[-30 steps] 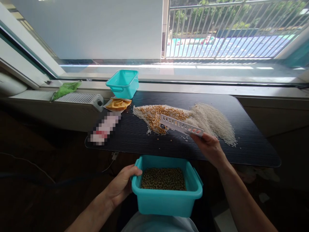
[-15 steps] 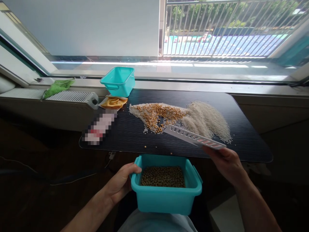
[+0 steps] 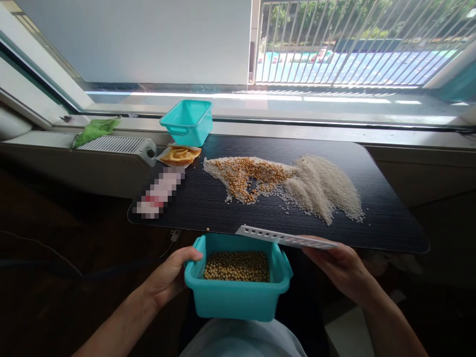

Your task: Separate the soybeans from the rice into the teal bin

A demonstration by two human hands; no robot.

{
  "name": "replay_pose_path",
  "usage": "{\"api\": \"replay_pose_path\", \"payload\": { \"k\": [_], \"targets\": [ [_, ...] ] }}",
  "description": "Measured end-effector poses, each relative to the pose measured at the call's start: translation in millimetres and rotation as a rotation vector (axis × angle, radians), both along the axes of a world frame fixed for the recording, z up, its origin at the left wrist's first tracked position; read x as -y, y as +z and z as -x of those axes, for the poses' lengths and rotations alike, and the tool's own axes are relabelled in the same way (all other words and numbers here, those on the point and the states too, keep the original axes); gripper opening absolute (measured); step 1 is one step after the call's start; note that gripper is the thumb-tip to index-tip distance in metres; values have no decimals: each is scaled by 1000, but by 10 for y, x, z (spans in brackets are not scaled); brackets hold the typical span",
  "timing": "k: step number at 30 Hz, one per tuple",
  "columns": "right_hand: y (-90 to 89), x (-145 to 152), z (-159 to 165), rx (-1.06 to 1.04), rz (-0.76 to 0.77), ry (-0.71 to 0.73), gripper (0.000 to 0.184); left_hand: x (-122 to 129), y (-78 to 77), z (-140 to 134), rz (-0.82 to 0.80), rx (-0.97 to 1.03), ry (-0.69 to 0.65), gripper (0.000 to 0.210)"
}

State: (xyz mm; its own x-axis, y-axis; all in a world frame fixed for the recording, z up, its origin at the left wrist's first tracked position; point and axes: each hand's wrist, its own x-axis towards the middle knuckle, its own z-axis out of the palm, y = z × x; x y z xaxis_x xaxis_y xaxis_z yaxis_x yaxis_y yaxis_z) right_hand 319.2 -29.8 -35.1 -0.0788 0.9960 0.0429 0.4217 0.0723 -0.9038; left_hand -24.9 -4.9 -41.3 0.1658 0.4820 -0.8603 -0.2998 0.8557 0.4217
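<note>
Step in hand: bean handling, judged; white slotted strip point(image 3: 269, 234) held by the far rim of turquoise tub point(image 3: 234, 301), contact unclear.
Tub: 6 o'clock in view, below the near edge of black table point(image 3: 386, 213); greenish-brown beans point(image 3: 236, 267) held inside.
Left hand point(image 3: 173, 275): curled; tub gripped at its 9 o'clock rim, thumb on top.
Right hand point(image 3: 340, 265): mostly closed; strip's 3 o'clock end gripped, fingers partly hidden.
Table: yellow beans point(image 3: 238, 173) scattered over white grains point(image 3: 320, 186).
Next move: steady tub and controlled strip angle seem called for.
</note>
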Motion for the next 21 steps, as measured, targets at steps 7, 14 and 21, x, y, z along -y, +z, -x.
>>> {"api": "replay_pose_path", "payload": {
  "k": [7, 14, 21],
  "targets": [
    [-13, -540, 736, -97, -16, 200, 29, -16, 13, 417, -53, -173, 78, 13],
    [129, -460, 771, -49, 87, 338, 29, 83, 64, 401, -110, -130, 26, 24],
    [-69, -393, 131, -109, -109, -304, 29, 118, 64, 210, -112, -23, -4, 31]
  ]
}}
